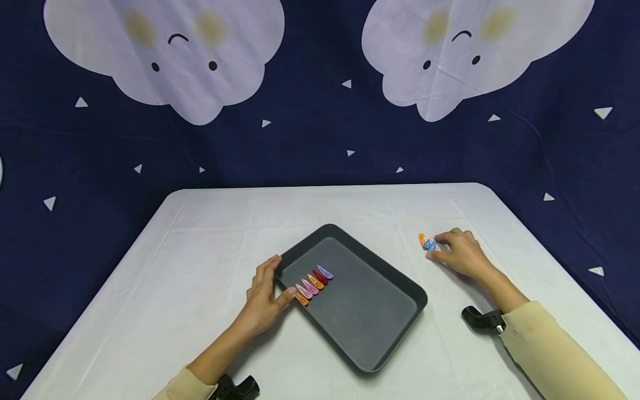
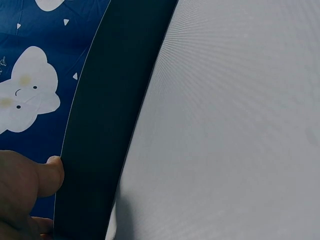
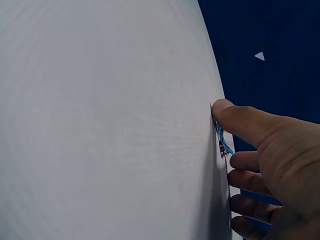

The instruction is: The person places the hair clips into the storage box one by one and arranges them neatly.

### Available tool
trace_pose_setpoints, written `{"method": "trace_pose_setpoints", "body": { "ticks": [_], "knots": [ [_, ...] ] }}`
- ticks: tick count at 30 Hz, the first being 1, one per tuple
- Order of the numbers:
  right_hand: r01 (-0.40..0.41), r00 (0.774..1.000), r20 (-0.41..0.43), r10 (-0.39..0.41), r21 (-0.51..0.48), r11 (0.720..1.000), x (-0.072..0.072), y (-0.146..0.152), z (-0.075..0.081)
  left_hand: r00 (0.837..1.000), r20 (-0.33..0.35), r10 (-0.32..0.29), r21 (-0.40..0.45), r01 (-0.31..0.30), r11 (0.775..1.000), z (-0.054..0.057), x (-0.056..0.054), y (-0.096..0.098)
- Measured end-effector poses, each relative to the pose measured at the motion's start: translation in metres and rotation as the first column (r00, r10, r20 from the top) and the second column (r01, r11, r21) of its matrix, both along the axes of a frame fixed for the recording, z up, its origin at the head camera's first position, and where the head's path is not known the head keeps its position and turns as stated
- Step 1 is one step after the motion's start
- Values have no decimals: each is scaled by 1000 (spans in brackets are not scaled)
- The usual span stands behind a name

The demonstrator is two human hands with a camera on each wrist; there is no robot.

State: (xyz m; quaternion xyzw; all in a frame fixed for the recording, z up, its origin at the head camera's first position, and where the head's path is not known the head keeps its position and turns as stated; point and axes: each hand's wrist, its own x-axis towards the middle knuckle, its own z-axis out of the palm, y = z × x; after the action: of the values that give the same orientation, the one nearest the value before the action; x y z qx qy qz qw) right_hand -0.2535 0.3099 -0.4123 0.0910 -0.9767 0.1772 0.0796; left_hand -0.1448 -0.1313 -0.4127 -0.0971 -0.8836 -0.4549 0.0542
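Note:
A dark grey tray lies turned at an angle on the table. Inside it, along the left side, several snap hair clips form a row in orange, pink, red and purple. My left hand holds the tray by its left corner, thumb on the rim beside the nearest orange clip. Right of the tray, my right hand has its thumb and fingers around a small group of blue and pink hair clips on the table. Which of these clips it pinches is partly hidden. An orange hair clip lies just beside the fingertips.
White cloth covers the table. A dark blue curtain with clouds and small white triangles hangs behind it. Black wrist mounts sit at both sleeves, the right one close above the cloth.

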Motion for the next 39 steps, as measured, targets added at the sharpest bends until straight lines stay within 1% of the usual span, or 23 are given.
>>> {"method": "trace_pose_setpoints", "body": {
  "ticks": [14,22,25,29,39],
  "knots": [
    [0,1000,-5,0,8,1000,0,0,0,1000,-5,6,1,-6,1000,0,0,0],
    [7,1000,7,-7,-13,1000,0,1,1,1000,5,0,11,0,1000,0,0,0],
    [10,1000,12,-10,-28,1000,0,-1,5,1000,7,-4,11,4,1000,1,1,0],
    [-5,1000,11,6,-44,999,1,-3,12,1000,4,-3,8,3,1000,1,0,0],
    [-73,997,-16,72,-79,994,5,-20,32,1000,9,-5,11,5,1000,1,0,0]
  ]
}}
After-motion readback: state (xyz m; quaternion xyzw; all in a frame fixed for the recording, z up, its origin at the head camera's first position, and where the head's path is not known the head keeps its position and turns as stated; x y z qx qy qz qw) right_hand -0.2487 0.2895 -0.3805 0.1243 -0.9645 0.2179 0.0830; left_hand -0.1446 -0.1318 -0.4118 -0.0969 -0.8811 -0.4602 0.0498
